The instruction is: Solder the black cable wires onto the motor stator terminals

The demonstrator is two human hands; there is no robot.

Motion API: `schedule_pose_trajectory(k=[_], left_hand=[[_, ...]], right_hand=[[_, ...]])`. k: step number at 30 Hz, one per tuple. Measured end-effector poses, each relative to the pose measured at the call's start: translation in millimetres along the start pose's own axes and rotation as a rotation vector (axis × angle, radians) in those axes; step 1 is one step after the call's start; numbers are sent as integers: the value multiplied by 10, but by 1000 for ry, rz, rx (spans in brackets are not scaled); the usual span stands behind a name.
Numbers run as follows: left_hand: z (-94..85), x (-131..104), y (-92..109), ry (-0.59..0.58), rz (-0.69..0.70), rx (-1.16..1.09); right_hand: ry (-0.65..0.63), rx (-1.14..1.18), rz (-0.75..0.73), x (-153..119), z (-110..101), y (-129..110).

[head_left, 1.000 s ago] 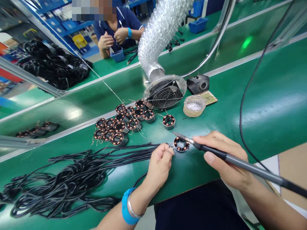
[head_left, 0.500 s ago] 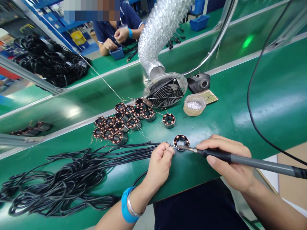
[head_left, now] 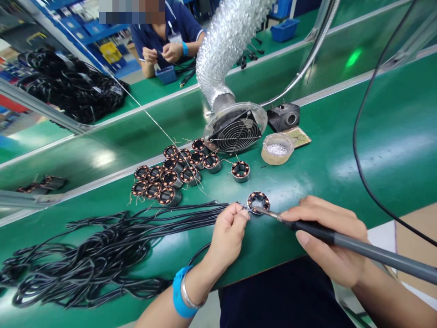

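Note:
My left hand (head_left: 227,237) is closed in a pinch on the end of a black cable (head_left: 200,252), whose thin wire ends point at a motor stator (head_left: 251,199). This stator is a ring with copper windings, lying on the green bench just beyond my fingertips. In my right hand (head_left: 336,241) is a soldering iron (head_left: 378,251) with a grey and black handle, its metal tip at the near left rim of the stator, by the wire ends. Whether the tip touches the wire is too small to tell. Another stator (head_left: 241,177) stands a little farther back.
Several stators (head_left: 170,197) stand grouped at the left, behind a pile of black cables (head_left: 102,250). A fume fan (head_left: 235,134) on a silver duct (head_left: 225,50) stands behind, with a solder-filled cup (head_left: 277,157) and an iron holder (head_left: 285,117). Across the bench sits a co-worker (head_left: 177,32).
My right hand and the soldering iron's handle have shifted slightly right, the tip staying at the stator. My left hand stays put. The co-worker's hands have risen a little.

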State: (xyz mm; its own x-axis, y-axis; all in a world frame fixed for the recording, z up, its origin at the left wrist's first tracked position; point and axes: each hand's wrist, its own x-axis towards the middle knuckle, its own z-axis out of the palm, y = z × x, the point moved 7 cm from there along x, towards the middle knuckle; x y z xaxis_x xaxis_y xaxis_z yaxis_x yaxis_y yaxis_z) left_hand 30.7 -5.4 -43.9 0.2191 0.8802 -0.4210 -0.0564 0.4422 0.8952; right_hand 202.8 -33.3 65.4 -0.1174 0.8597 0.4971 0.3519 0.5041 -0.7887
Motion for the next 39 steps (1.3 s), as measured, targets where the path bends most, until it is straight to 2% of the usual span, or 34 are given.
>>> schedule_pose_trajectory(k=[6, 10, 11, 14, 17, 19, 21, 24, 27, 30, 33, 36, 39], left_hand=[[10, -9, 5, -4, -8, -1], [11, -12, 4, 0, -19, -3], [11, -12, 5, 1, -18, -5], [15, -10, 16, 5, -16, -8], [25, -12, 27, 12, -29, -16], [34, -14, 23, -2, -55, -39], [35, -10, 19, -33, -79, -65], [-2, 13, 57, -82, -69, -56], [-92, 37, 159, -71, -5, 44], [-125, 30, 274, -78, 72, 222], [-82, 6, 331, -132, 113, 327], [-48, -1, 312, -178, 88, 328], [-77, 22, 247, -172, 14, 240]], right_hand=[[102, -64, -20, -15, -102, 78], [347, -288, -45, 27, -253, 366], [371, -369, -41, 45, -266, 465], [264, -515, 7, 114, -209, 762], [229, -440, 73, 110, -185, 861], [221, -305, 122, 99, -140, 819], [108, -171, 112, 125, 20, 715], [-106, -81, -51, 181, 326, 504], [-185, -83, -174, 200, 501, 417], [-186, -91, -191, 176, 540, 412], [-192, -74, -181, 114, 525, 376], [-216, -30, -150, 47, 510, 326], [-224, -31, -119, -3, 500, 297]])
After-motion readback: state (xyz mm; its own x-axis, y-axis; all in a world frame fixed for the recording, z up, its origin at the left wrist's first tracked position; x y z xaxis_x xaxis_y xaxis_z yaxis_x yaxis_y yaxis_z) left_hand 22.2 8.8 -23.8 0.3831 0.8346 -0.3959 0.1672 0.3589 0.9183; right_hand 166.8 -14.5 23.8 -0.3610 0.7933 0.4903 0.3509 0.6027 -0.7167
